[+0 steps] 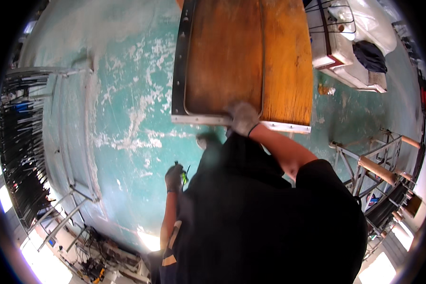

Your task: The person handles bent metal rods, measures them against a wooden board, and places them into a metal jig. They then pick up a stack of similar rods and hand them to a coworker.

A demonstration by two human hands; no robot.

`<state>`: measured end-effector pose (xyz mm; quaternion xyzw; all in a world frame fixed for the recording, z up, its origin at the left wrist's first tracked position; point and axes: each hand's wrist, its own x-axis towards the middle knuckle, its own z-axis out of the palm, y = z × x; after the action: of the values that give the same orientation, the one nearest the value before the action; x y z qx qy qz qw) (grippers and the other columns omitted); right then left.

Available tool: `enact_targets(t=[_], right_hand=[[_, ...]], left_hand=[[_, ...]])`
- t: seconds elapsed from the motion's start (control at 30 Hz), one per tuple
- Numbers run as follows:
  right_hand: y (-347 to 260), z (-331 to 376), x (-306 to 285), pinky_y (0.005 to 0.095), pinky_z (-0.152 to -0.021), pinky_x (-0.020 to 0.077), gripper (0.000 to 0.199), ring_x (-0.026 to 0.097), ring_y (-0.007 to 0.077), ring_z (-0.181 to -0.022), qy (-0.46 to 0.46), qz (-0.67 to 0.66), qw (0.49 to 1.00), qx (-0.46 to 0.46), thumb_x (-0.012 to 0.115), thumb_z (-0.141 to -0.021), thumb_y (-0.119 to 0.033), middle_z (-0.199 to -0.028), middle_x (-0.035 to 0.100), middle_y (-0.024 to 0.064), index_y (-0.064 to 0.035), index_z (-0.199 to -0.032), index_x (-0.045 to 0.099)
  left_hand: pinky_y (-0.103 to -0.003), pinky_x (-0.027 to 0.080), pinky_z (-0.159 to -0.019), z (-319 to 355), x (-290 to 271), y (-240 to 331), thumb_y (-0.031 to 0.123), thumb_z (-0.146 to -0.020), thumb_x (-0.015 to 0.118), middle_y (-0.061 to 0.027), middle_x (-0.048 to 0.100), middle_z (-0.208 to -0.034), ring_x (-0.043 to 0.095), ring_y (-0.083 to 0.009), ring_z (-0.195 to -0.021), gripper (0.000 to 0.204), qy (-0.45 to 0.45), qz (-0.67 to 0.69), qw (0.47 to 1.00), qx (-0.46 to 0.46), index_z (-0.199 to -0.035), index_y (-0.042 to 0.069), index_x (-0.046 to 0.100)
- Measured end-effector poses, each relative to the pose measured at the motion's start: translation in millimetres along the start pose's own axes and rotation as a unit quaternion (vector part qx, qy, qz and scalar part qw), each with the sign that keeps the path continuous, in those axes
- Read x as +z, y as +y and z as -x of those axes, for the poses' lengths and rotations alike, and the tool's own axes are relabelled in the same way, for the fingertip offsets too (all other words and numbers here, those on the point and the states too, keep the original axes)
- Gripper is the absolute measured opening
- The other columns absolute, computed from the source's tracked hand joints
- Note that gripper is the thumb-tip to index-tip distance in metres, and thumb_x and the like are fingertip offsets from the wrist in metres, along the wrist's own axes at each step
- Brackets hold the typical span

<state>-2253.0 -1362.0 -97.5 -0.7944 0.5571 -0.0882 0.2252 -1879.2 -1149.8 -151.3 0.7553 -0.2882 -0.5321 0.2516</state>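
A thin metal wire frame (262,52) with rounded corners lies on the wooden tabletop (288,61) ahead of me. My right hand (244,118), in a grey work glove, is over the frame's near right corner, at the table's near edge. Its fingers are blurred, so I cannot tell whether they grip the wire or rest on it. Low at my left side, my gloved left hand (173,178) is closed around a small hand tool (184,178) with green and black parts. The glove hides much of that tool, and its kind is unclear.
A metal strip (199,119) edges the table's near side. Many dark rods hang on a rack (23,142) at far left. Metal stands with rollers (377,170) are at right. White wrapped bundles (369,23) and a dark cloth (369,57) lie at upper right.
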Motion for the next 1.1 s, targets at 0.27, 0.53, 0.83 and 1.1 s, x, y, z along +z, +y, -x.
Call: enact_targets(t=[0.27, 0.53, 0.83, 1.1], right_hand=[[-35, -21, 1, 0.0531, -0.097, 0.0551, 0.036, 0.07, 0.0418, -0.112, -0.101, 0.028, 0.993, 0.063, 0.082, -0.088, -0.035, -0.113, 0.075, 0.0206, -0.0042, -0.106, 0.077], [-87, -28, -44, 0.0509, -0.088, 0.0563, 0.027, 0.073, 0.0418, -0.102, -0.122, -0.079, 0.989, 0.031, 0.072, -0.098, -0.028, -0.104, 0.076, 0.0227, -0.0031, -0.108, 0.073], [-225, -115, -155, 0.0338, -0.059, 0.0427, 0.027, 0.048, 0.0131, -0.062, 0.15, -0.271, 0.94, -0.141, 0.063, -0.109, -0.029, -0.074, 0.054, 0.0034, -0.0042, -0.108, 0.073], [-390, -116, -204, 0.0251, -0.061, 0.0502, 0.02, 0.06, 0.0154, -0.071, 0.476, -0.093, 0.75, -0.45, 0.059, -0.109, -0.008, -0.11, 0.071, 0.013, 0.0032, -0.118, 0.072]], left_hand=[[-0.037, 0.052, -0.062, -16, -15, -66, 0.025, -0.093, 0.073, -0.0062, 0.07, -0.081, 0.064, -0.0178, -0.066, 0.023, 0.006, -0.147, 0.965, 0.217, -0.089, 0.002, 0.076], [-0.037, 0.059, -0.084, 19, 21, -65, 0.025, -0.093, 0.072, -0.0106, 0.079, -0.104, 0.075, -0.0269, -0.094, 0.018, 0.094, -0.016, 0.994, -0.044, -0.101, 0.01, 0.079], [-0.036, 0.06, -0.089, 79, 28, -39, 0.039, -0.087, 0.083, -0.0069, 0.081, -0.103, 0.075, -0.0202, -0.095, 0.044, 0.193, 0.184, 0.931, -0.248, -0.114, 0.005, 0.084], [-0.038, 0.056, -0.098, 105, -40, -56, 0.049, -0.092, 0.076, -0.013, 0.08, -0.114, 0.075, -0.0222, -0.108, 0.056, 0.206, 0.307, 0.897, -0.244, -0.123, 0.003, 0.08]])
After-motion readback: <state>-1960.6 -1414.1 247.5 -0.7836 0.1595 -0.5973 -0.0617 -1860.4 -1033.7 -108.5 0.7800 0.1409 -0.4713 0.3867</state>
